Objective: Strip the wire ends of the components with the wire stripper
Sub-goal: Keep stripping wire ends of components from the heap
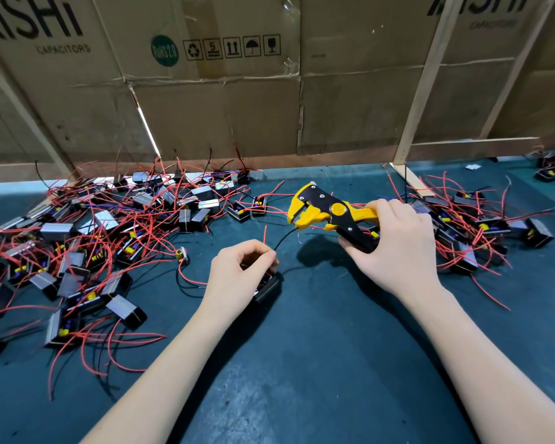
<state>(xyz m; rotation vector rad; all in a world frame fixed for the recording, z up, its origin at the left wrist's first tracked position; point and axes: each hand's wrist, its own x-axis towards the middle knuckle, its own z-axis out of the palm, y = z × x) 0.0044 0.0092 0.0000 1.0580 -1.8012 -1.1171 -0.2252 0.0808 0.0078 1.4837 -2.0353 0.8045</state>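
At frame centre I see my left grip [237, 274] pinching a black-cased component's [267, 286] black wire [284, 237]; my right grip [394, 241] squeezes the yellow-and-black wire stripper [327, 214].

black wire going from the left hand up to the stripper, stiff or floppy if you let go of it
Probably springy rather than limp: the black wire holds a smooth arc from the left hand to the wire stripper without sagging. It looks thin, so likely light and easily bent. Released, it would probably flick back toward the component.
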